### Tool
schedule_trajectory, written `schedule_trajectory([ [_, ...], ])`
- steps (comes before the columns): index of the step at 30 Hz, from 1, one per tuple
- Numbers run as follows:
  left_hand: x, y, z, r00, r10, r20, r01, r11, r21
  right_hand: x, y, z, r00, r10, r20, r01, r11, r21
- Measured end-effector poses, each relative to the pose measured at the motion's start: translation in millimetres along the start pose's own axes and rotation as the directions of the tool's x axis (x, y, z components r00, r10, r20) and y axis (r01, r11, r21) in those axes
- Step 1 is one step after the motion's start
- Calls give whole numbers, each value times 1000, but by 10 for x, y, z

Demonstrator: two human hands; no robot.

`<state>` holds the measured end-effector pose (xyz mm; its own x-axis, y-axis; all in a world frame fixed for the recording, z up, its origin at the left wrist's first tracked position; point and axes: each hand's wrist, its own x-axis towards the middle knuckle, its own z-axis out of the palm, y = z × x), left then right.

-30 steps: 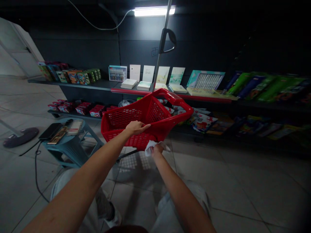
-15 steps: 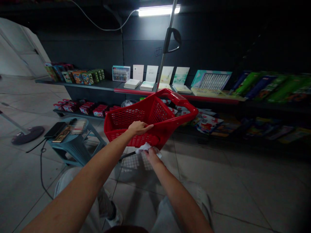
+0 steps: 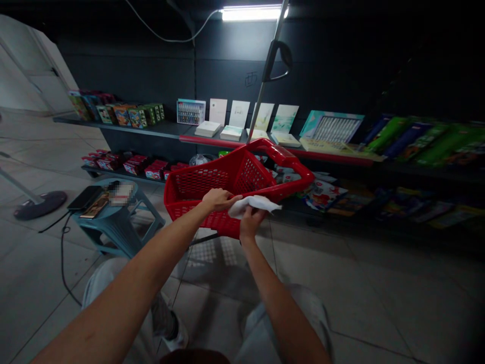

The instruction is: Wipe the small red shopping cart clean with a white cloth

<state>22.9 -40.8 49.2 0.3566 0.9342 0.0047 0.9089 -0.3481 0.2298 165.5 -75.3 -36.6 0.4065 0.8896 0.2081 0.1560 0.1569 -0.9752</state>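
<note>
A red plastic shopping basket (image 3: 212, 184) with a mesh wall is tilted in front of me, its long pull handle (image 3: 276, 55) rising toward the ceiling light. My left hand (image 3: 220, 198) grips the basket's near rim, fingers curled over it. My right hand (image 3: 250, 218) is closed on a white cloth (image 3: 254, 203) and presses it against the rim just right of the left hand. My legs in light trousers show below.
Dark shelves (image 3: 159, 131) along the wall carry boxed toys, notebooks and colourful packs. A blue plastic stool (image 3: 113, 215) at left holds a phone and a book. A fan base (image 3: 36, 203) and a cable lie on the tiled floor.
My right hand with the cloth moved from the basket's underside up to its near rim. The left hand stayed on the rim. The view shifted slightly.
</note>
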Motion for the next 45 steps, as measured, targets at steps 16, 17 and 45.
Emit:
schedule_trajectory([
  [16,-137,-175,-111,998,57,-27,-54,995,89,119,-765,-725,754,-549,360,613,393,-685],
  [17,-154,-192,-119,998,56,-27,-53,993,101,182,-860,-792,741,-565,362,627,390,-675],
  [45,-571,-1080,-160,981,-100,-165,120,986,118,-119,-1677,-933,477,-361,801,873,88,-480],
])
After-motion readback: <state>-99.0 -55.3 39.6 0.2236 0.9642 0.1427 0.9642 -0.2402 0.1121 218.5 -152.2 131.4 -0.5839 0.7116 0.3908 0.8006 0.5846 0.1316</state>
